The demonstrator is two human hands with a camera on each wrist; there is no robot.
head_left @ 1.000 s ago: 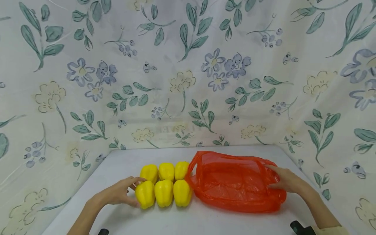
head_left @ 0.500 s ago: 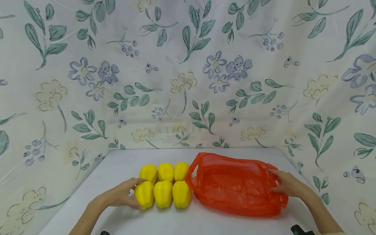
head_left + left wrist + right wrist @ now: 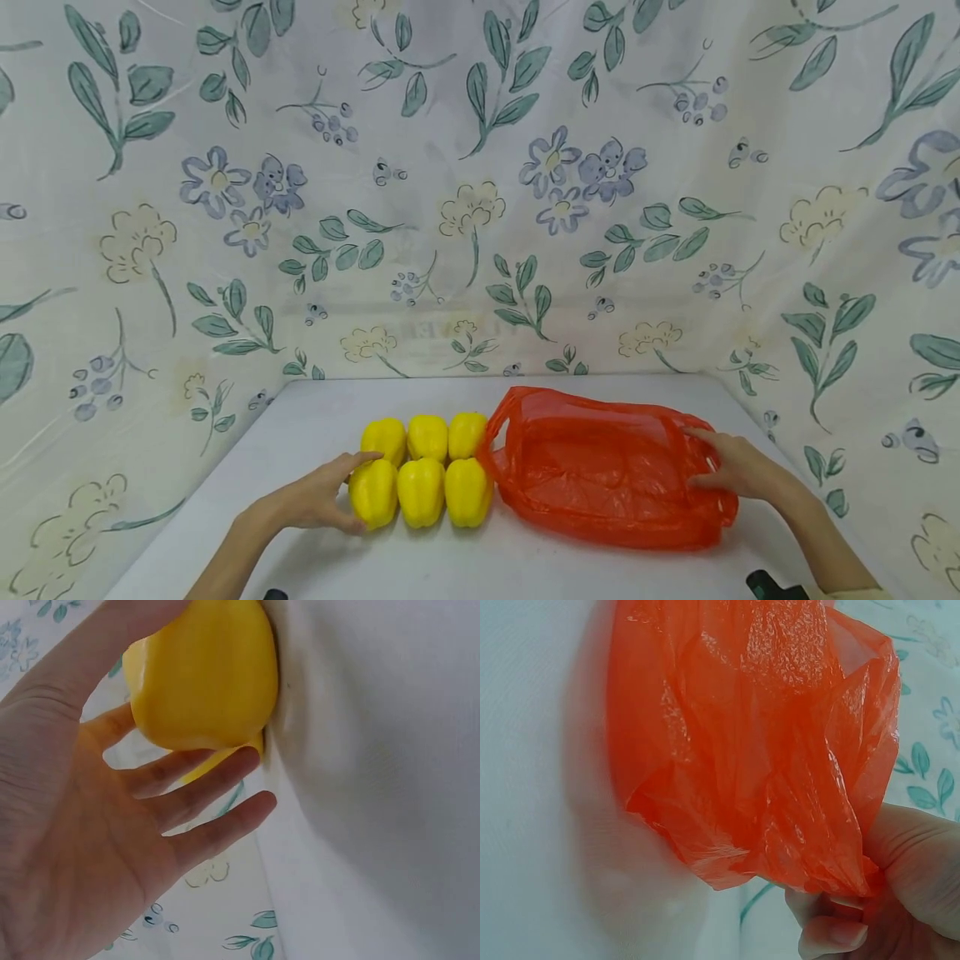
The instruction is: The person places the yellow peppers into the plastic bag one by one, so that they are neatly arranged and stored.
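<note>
Yellow bell peppers stand in two rows of three on the white table. My left hand (image 3: 318,497) spans the nearest left bell pepper (image 3: 373,493), thumb at its near side and index finger at its far side. The left wrist view shows that pepper (image 3: 206,675) beside the palm (image 3: 90,840), with the other fingers extended. Right of the rows lies a red plastic bag (image 3: 600,467), bulging, its handle loop beside the right-hand peppers. My right hand (image 3: 738,468) holds its right end; in the right wrist view, curled fingers (image 3: 829,937) show below the crumpled plastic (image 3: 735,750).
The white table (image 3: 435,571) extends in front of and behind the peppers and bag. A floral curtain (image 3: 480,250) hangs around its back and sides. Dark wrist devices show at the bottom edge, one near the right forearm (image 3: 772,586).
The view shifts slightly. Both hands, the peppers and the red bag stay in nearly the same places.
</note>
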